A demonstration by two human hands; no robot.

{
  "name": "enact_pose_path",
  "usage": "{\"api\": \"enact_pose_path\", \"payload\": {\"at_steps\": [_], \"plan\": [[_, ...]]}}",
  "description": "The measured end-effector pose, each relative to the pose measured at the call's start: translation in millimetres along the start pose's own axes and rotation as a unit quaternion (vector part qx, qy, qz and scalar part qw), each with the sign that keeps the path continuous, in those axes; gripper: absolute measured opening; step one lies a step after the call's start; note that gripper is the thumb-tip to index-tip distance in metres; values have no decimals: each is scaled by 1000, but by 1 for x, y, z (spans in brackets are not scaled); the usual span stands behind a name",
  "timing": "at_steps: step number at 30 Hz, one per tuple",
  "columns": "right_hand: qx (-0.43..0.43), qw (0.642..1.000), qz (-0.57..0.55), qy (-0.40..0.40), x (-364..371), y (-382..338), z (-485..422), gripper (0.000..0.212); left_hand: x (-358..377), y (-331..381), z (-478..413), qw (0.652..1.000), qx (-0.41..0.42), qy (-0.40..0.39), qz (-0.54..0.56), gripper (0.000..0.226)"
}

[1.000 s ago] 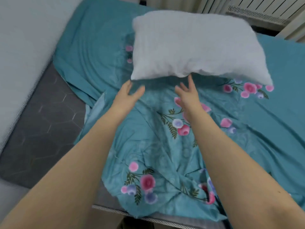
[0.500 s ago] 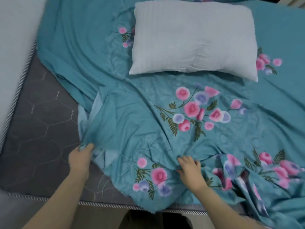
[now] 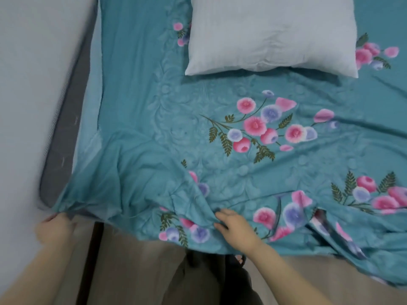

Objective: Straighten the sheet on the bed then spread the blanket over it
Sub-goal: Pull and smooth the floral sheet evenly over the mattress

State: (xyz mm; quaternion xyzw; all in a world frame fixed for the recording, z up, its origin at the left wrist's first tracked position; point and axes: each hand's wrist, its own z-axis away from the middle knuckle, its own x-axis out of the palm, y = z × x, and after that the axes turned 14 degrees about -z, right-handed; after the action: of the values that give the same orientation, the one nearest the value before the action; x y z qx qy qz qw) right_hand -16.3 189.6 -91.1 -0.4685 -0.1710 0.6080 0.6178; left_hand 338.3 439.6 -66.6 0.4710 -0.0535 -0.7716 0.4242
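Bare forearms point(image 3: 286, 274) run from the left hand point(image 3: 55, 227) and right hand point(image 3: 235, 225) to the frame's lower edge, and at bottom centre shows dark, blurred clothing point(image 3: 209, 280), perhaps trousers.

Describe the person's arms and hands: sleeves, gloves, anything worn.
The left forearm and right forearm are bare to the frame edge; no sleeves show. The left hand and right hand wear no gloves, and no watch, bracelet or ring is visible. The left hand is blurred, so small details there cannot be told.
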Motion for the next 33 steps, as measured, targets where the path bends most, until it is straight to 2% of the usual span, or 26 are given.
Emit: {"api": "enact_pose_path", "payload": {"at_steps": [3, 6, 8, 10, 13, 16, 17, 20, 22, 23, 25, 28, 31, 33], "plan": [[-64, 993, 75, 68, 3, -11, 11, 18, 12, 1, 24, 998, 17, 33, -44, 31], [-182, 960, 136, 166, 13, -30, 20, 23, 35, -8, 49, 992, 104, -39, -54, 34], [-249, 946, 154, 137, 24, -42, 25, 24, 51, -6, 68, 980, 142, -124, -67, 40], [-263, 954, 140, 41, 40, -53, 29, 33, 64, 0, 86, 965, 113, -225, -68, 47], [-203, 971, 102, -77, 64, -66, 33, 54, 81, 13, 101, 936, 76, -324, -113, 51], [-144, 983, 60, -98, 86, -73, 34, 63, 98, 21, 103, 932, 100, -310, -162, 26], [-120, 989, 23, -87, 92, -75, 34, 64, 100, 23, 102, 932, 112, -297, -173, 18], [-31, 998, -59, -5, 101, -76, 34, 55, 94, 31, 91, 941, 116, -267, -171, 16], [13, 999, -6, 42, 98, -74, 33, 57, 83, 37, 90, 954, 58, -280, -91, 10], [40, 998, 28, 39, 96, -73, 33, 64, 76, 38, 89, 955, 18, -294, -27, 20], [94, 994, 54, 25, 89, -66, 36, 66, 59, 33, 90, 943, -42, -320, 80, 42], [164, 981, 61, 82, 86, -62, 47, 52, 17, 18, 93, 917, -81, -359, 153, 52], [201, 964, 77, 153, 91, -75, 70, 43, -29, 7, 86, 885, -110, -407, 198, 40], [179, 960, 116, 182, 94, -87, 85, 42, -53, 5, 82, 885, -101, -425, 162, 35]]}}
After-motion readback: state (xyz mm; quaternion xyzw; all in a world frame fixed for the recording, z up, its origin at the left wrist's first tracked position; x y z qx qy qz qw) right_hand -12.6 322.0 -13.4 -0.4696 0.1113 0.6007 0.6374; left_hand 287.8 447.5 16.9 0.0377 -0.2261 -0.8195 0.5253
